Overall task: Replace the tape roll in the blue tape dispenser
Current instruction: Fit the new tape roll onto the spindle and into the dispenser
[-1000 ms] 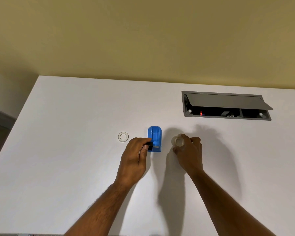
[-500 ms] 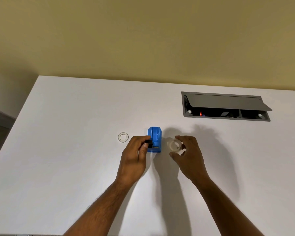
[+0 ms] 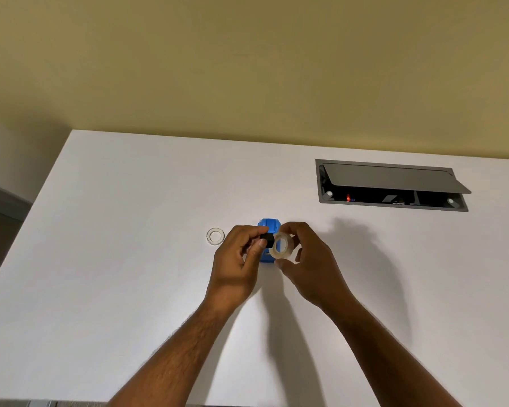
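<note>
Between the two hands, the left fingers (image 3: 254, 248) pinch a small black spool (image 3: 266, 238), while the right hand (image 3: 307, 259) clamps thumb and fingertips on a clear tape roll (image 3: 282, 245) held on edge just beside it. Both forearms reach forward over the white table (image 3: 130, 259). Behind them stands the blue tape dispenser (image 3: 268, 227); an empty core ring (image 3: 215, 236) lies left; a grey cable hatch (image 3: 391, 185) is open at far right, below a yellow wall (image 3: 247, 69).

No readable text, label, brand or number anywhere. Blue tape dispenser (image 3: 267, 227) shows small pale patch on near face, too blurred to read. Cable box (image 3: 391, 186) in surface (image 3: 130, 259) shows red glowing mark and tiny blue specks beside it, illegible.
</note>
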Demonstrator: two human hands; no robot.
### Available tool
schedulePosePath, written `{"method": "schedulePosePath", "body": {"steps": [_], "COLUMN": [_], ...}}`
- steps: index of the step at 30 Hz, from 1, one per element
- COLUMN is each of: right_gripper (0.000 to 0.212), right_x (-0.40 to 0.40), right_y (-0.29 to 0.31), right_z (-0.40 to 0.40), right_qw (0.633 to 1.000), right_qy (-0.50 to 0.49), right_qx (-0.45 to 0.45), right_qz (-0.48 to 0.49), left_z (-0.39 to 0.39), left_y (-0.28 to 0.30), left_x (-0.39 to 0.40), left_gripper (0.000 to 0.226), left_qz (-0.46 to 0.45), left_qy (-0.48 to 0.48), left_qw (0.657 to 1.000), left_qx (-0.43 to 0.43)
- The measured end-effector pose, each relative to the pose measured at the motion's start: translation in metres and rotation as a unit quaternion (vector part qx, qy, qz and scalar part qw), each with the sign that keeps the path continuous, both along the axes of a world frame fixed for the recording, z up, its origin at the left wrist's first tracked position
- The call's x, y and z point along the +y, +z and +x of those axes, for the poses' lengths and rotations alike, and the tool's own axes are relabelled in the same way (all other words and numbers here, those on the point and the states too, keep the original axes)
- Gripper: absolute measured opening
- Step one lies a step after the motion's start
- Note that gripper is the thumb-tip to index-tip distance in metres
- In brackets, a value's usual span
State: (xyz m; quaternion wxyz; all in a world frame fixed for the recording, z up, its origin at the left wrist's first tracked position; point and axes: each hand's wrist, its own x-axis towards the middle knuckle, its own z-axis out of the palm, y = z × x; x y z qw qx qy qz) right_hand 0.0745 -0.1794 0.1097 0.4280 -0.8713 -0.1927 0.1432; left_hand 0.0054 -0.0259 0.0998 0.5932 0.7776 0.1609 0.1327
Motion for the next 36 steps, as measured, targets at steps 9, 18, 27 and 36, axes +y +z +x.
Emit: {"method": "schedulePosePath", "body": {"steps": [9,18,27,36], "right_gripper": [0.044,0.054,0.048,0.047], "right_x": [0.01,0.013,0.016,0.016], "right_y": [0.011,0.014,0.015,0.017], "right_z": [0.0,-0.002,-0.004,-0.002], "right_qw": [0.997,0.997,0.998,0.998], "right_qy": [0.051,0.065,0.047,0.049], "right_qx": [-0.059,-0.027,-0.038,-0.035], "right_qz": [0.008,0.012,0.019,0.022], "left_z": [-0.002,-0.002,-0.001,0.002], "left_y": [0.002,-0.001,-0.005,-0.005], "left_x": [0.0,0.002,0.004,0.004], "left_gripper": [0.023,0.021,0.019,0.018], "left_qz": [0.023,-0.044,-0.079,-0.171], "left_qy": [0.002,0.03,0.048,0.06], "left_qw": [1.0,0.999,0.996,0.983], "left_qx": [-0.009,-0.005,0.001,0.038]}}
